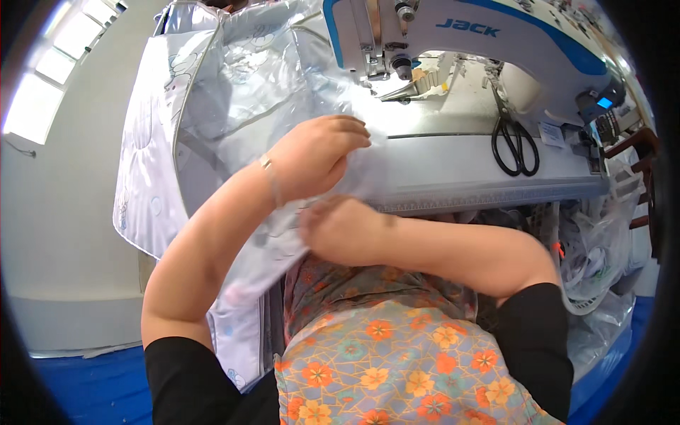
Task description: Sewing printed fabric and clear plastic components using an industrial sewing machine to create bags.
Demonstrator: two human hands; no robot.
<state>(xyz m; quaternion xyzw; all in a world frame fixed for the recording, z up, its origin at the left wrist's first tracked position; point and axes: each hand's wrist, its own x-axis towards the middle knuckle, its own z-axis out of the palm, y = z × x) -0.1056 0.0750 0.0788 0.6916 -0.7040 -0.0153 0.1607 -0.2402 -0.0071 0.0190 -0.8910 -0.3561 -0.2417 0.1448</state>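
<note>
- Fabric: pale printed sheet with clear plastic film over it, hangs from 11 o'clock down to 7 o'clock, draped off the left edge of the surface.
- Grey piping runs along the fabric's edges; it looks already attached on the visible left and top runs. Judgement only, the seam itself is too small to read.
- Left hand: centre frame, fingers curled shut, pinching the film/fabric edge at the front of the surface. Bracelet on the wrist.
- Right hand: directly at 6 o'clock of the left hand, touching the same bunched fabric, fist mostly closed; fingertips hidden under the fabric, so I can't tell the exact grip.
- Presser foot and needle: at 12 o'clock, white-and-blue sewing machine head. Nothing under the foot that I can see; the gripped section sits near it but apart, at 7 o'clock of it.
- Status, as a read: the piece is being gathered or repositioned, not stitched. Feeding this section under the foot is not yet done.
- Scissors: black, at 2 o'clock, lying on the machine bed, untouched.
- Plastic bags: at 4 o'clock, piled beside the surface.
</note>
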